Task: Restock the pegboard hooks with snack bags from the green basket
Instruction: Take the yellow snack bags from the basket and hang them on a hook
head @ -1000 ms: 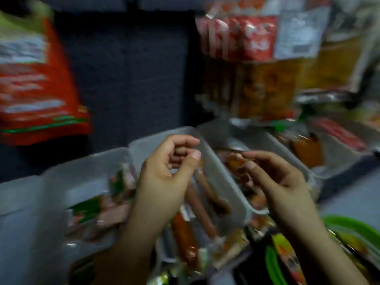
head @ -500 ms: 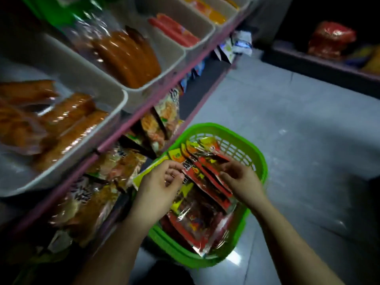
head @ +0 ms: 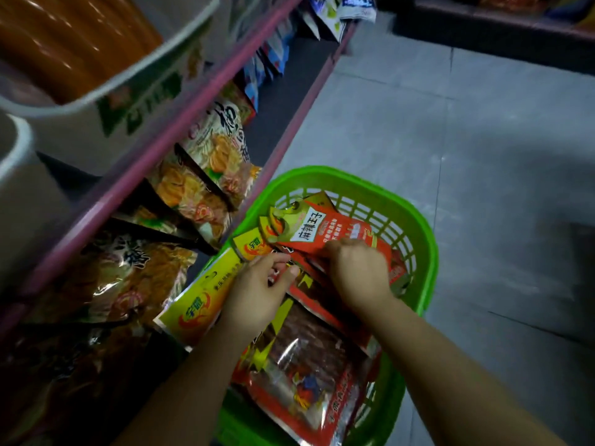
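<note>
A green basket [head: 428, 239] stands on the floor beside the shelf, filled with red and yellow snack bags. My right hand [head: 357, 272] is curled over the topmost red snack bag [head: 322, 233] and grips its lower part. My left hand [head: 260, 291] pinches the edge of a red bag just left of it, thumb against forefinger. A yellow bag [head: 199, 300] leans out over the basket's left side under my left wrist. A large red bag with a clear window [head: 299, 381] lies at the near end. No pegboard hooks are in view.
A pink-edged shelf [head: 199, 101] runs diagonally on the left, with white bins of orange sausages [head: 64, 43] on top and noodle packets [head: 212, 162] below it. Grey tiled floor [head: 483, 156] lies to the right. A dark low shelf [head: 483, 20] crosses the far end.
The view has swung down from the hanging bags and bins to the basket on the floor. Both hands have gone down into it and closed on the red bags.
</note>
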{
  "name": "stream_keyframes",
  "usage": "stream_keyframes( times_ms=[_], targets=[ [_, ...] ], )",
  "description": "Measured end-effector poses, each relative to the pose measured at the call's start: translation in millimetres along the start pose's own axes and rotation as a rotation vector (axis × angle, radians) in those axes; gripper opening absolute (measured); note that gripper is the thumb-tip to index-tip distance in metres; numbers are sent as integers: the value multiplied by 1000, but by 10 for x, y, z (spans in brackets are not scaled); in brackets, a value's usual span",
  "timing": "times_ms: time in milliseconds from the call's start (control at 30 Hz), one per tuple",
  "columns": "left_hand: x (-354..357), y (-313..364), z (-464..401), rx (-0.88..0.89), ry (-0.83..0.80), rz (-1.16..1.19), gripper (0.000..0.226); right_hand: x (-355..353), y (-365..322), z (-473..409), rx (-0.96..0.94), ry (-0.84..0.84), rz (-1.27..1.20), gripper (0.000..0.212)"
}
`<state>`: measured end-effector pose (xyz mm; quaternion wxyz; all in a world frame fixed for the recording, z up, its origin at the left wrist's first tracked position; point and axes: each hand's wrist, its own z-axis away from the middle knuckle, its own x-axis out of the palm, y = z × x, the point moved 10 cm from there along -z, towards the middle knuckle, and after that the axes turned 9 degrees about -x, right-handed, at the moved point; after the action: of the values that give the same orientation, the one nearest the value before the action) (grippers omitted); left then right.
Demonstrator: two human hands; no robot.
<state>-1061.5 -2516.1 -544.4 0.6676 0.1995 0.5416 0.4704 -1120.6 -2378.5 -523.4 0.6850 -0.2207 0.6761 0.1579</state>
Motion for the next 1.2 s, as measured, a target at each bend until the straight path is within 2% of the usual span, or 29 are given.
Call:
stream_keyframes(
  times_ms=[33, 133, 167, 233, 333, 400, 567, 667, 733, 800, 867, 933, 967, 1000, 1033, 1133, 1200],
  targets=[
    [26, -19, -28, -55, -10, 77, 30, -60, -223, 23, -79, 38, 8, 9],
    [28, -114, -108, -227, -3, 288, 30, -128, -601, 124, -178, 158, -18, 21],
    [29, -148, -129, -262, -14, 320, 27, -126, -547, 106, -155, 195, -56, 23],
    [40, -192, -144, -312, -62, 346, 25, -101, -184, 18, 24, 229, -49, 31],
    [17, -278, -144, -359, -72, 360, 29, 174, 275, -126, 178, -7, 51, 46],
    [-22, -289, -136, -364, -37, 356, 28, 337, 358, -183, 177, -148, 18, 41],
    [64, -217, -117, -317, -59, 309, 46, 113, -30, -174, 24, -74, -7, 25],
    [92, -273, -90, -390, -42, 445, 54, -47, -471, 39, -21, 34, -303, 25],
    [39, -423, -73, -460, 32, 623, 36, -9, -654, 150, 0, 29, -592, 29],
    [-126, -610, -50, -503, 179, 711, 17, 79, -765, 210, 10, -29, -863, 33],
    [-342, -760, 7, -530, 312, 679, 16, 22, -612, 208, 88, 68, -1024, 24],
    [-572, -851, 105, -538, 422, 578, 23, -82, -226, 148, 210, 263, -979, 22],
    [-672, -861, 164, -520, 454, 540, 21, -104, -49, 97, 249, 305, -896, 20],
    [-752, -861, 228, -495, 473, 508, 18, -77, 79, 18, 263, 275, -788, 19],
    [-815, -861, 297, -475, 492, 476, 16, -7, 144, -65, 254, 184, -667, 25],
    [-910, -909, 491, -458, 502, 453, 10, 441, 77, -124, 169, -226, -386, 67],
    [-900, -971, 592, -485, 477, 476, 10, 543, -13, -75, 115, -290, -188, 66]
  ],
)
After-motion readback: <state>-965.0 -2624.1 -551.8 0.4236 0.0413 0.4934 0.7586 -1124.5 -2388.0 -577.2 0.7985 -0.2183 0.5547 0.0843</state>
